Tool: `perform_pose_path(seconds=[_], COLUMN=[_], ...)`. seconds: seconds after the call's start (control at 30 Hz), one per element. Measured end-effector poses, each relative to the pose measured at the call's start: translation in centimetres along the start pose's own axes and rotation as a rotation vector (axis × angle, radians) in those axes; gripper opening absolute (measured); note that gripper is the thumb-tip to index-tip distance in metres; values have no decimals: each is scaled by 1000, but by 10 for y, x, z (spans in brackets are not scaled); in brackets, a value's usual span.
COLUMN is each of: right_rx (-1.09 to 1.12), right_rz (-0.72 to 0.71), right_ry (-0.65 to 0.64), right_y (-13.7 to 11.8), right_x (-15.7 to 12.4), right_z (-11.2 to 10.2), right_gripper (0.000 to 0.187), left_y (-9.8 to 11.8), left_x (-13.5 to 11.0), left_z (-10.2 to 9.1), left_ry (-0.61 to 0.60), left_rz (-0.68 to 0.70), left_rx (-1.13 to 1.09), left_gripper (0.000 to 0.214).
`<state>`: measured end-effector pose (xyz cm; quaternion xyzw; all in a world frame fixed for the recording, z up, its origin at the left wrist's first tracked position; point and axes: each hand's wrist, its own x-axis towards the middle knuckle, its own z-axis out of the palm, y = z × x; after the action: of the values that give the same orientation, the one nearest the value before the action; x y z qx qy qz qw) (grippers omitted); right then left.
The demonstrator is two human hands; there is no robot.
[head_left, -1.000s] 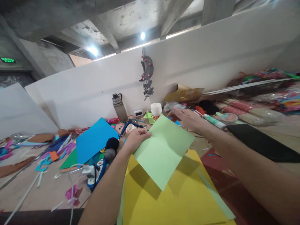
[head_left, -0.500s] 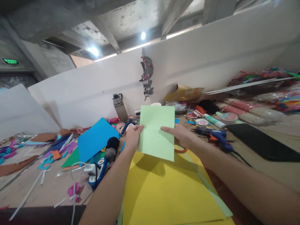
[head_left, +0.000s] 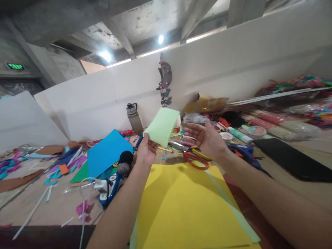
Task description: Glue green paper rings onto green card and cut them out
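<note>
A light green sheet of paper [head_left: 163, 125] is pinched at its lower left edge by my left hand [head_left: 147, 149], which holds it tilted above the table. To its right, my right hand [head_left: 206, 139] is open, palm turned inward and fingers apart, with nothing held in it. Below and between the hands lie orange-handled scissors [head_left: 196, 161], partly over the far edge of the yellow sheets [head_left: 186, 204]. A pencil [head_left: 167, 149] rests near the scissors' blades. Behind the green paper, a white and red cup [head_left: 176, 126] is partly hidden.
At left are blue card [head_left: 107, 152], a power strip [head_left: 110, 190] with a cable, and paper scraps. A bottle [head_left: 134, 118] stands by the white wall panel. Right of my right arm lie a blue glue gun [head_left: 243, 154], a black flat case [head_left: 293, 159] and wrapped sticks [head_left: 275, 122].
My right hand has let go of the green paper and opened, moving slightly right. The paper, now in my left hand only, has tilted, uncovering the scissors, pencil and cup.
</note>
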<state>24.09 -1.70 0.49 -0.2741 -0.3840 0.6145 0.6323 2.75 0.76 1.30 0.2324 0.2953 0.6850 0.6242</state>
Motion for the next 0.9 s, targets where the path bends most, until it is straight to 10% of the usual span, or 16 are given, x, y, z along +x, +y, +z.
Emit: perform_pose_path(seconds=[0.2, 0.43, 0.9], right_rx=[-238, -136, -354], right_rz=[-67, -43, -147], right_ry=[-187, 222, 277], right_y=[47, 52, 30], right_x=[-14, -23, -24], right_z=[33, 42, 42], right_gripper=[54, 44, 29], left_y=[-26, -55, -37], left_x=[-13, -37, -29], left_z=[4, 7, 4], left_ry=[-58, -134, -131], left_rz=[83, -14, -95], left_rx=[-121, -20, 25], left_gripper=[19, 23, 14])
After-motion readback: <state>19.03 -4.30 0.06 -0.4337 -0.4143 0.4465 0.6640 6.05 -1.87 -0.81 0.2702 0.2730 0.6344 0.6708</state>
